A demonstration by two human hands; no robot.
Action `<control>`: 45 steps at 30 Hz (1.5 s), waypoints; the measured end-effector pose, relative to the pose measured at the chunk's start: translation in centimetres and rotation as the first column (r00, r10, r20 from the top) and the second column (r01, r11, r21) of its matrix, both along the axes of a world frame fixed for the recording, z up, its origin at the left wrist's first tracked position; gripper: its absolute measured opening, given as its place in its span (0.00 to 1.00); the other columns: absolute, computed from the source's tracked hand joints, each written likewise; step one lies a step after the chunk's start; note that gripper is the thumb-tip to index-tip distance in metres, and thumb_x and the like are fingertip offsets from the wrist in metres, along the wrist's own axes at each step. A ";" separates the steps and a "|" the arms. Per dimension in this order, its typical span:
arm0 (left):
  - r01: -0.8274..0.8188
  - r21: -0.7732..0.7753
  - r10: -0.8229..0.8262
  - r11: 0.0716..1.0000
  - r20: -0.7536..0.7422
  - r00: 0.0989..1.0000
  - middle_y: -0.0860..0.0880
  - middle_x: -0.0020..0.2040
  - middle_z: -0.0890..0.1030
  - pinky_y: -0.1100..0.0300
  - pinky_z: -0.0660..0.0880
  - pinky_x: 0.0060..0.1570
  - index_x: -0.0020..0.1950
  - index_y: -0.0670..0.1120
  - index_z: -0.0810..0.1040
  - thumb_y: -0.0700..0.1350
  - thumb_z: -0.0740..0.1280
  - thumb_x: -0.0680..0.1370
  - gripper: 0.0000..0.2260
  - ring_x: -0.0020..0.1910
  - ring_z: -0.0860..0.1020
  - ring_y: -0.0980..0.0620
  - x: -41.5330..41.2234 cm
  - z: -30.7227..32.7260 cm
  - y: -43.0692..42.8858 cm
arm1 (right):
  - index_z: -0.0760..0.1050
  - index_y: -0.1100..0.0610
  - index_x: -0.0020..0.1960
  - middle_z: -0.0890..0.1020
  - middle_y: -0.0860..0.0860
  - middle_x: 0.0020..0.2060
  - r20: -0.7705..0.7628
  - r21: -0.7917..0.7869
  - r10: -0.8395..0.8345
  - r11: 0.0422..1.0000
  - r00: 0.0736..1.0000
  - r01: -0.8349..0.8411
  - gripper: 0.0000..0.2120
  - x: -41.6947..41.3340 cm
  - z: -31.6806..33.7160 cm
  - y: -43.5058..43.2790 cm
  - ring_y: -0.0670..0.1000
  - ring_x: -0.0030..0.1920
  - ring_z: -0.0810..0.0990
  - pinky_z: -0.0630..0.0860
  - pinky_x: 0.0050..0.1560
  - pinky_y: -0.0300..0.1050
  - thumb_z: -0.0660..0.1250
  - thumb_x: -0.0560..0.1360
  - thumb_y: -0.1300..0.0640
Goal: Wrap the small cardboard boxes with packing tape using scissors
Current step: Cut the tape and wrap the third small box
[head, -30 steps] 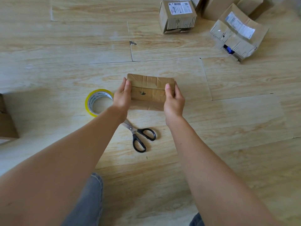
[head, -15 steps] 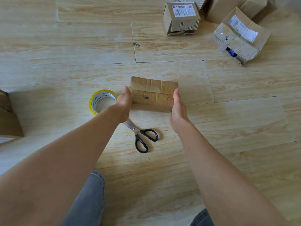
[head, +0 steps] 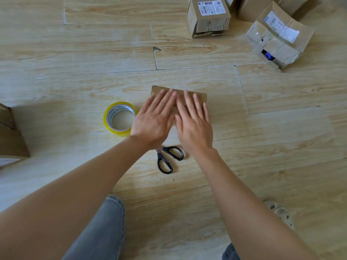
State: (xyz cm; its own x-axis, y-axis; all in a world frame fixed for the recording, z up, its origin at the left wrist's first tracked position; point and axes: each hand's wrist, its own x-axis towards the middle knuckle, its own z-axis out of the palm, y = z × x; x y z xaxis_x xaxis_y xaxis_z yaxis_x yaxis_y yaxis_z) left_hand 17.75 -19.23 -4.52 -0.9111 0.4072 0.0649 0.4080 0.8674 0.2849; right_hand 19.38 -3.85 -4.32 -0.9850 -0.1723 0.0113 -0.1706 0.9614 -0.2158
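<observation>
Risks: both hands lie flat on the box and neither grips it, so a sideways push could skid it on the smooth floor. If the top is loose flaps (can't tell, it's covered), they could spring up when a hand lifts for the tape. No tape is pulled yet, so one hand must hold the box alone, which may let it twist and the strip go on crooked. The scissors have their blades hidden under the left wrist, so a blind grab could catch the points.

Left hand: fingers straight and spread, palm down on the left half of the box, holding nothing. Right hand: the same on the right half. Index fingers nearly touch mid-box.

The box sits on the floor at frame centre, under the fingers. Fingertips reach near its 12 o'clock edge. Only that far strip and the 1 o'clock corner show. Tape is at 9 o'clock of the box, just beside the left hand. Scissors are at 6 o'clock, between the wrists. Other boxes lie at 1 o'clock, well apart.
</observation>
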 end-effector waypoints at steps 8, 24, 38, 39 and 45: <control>-0.264 0.377 0.120 0.888 0.364 0.924 0.42 0.78 0.38 0.55 0.64 0.65 0.77 0.44 0.36 0.51 0.55 0.83 0.33 0.76 0.52 0.47 0.5 -0.4 -0.6 | 0.43 0.58 0.79 0.43 0.51 0.79 0.148 -0.521 -0.258 0.800 0.955 0.297 0.41 0.2 0.2 -0.7 0.51 0.78 0.42 0.38 0.70 0.27 0.64 0.79 0.45; -0.248 0.157 0.217 0.956 0.191 0.957 0.40 0.63 0.74 0.48 0.69 0.54 0.69 0.41 0.65 0.56 0.64 0.78 0.26 0.60 0.73 0.39 0.3 -1.1 -9.7 | 0.66 0.65 0.70 0.71 0.64 0.69 -0.336 -0.389 -0.212 0.918 0.918 0.069 0.24 2.0 1.6 -2.0 0.60 0.69 0.70 0.69 0.68 0.53 0.66 0.77 0.58; -0.007 0.295 -0.032 0.955 0.128 0.991 0.47 0.34 0.78 0.54 0.70 0.40 0.41 0.40 0.77 0.40 0.74 0.72 0.07 0.35 0.75 0.44 2.4 1.3 -13.2 | 0.67 0.62 0.72 0.73 0.55 0.67 0.300 -0.726 -0.170 0.598 0.939 0.340 0.21 3.7 1.8 -11.2 0.50 0.64 0.73 0.72 0.62 0.39 0.62 0.81 0.57; 0.013 0.309 -0.053 0.951 0.119 0.992 0.48 0.34 0.78 0.54 0.70 0.40 0.41 0.41 0.78 0.40 0.74 0.72 0.06 0.35 0.75 0.44 2.4 1.8 -13.0 | 0.67 0.62 0.72 0.73 0.54 0.67 0.321 -0.744 -0.177 0.560 0.930 0.364 0.21 3.4 2.1 -11.5 0.49 0.64 0.73 0.73 0.62 0.42 0.62 0.81 0.57; 0.038 0.338 -0.063 0.940 0.062 0.996 0.48 0.33 0.77 0.55 0.69 0.41 0.40 0.41 0.77 0.42 0.73 0.73 0.07 0.33 0.74 0.42 2.0 3.2 -12.2 | 0.77 0.62 0.63 0.82 0.54 0.56 0.270 -0.789 -0.311 0.470 0.911 0.395 0.13 2.8 3.6 -11.6 0.43 0.50 0.77 0.74 0.50 0.31 0.65 0.80 0.59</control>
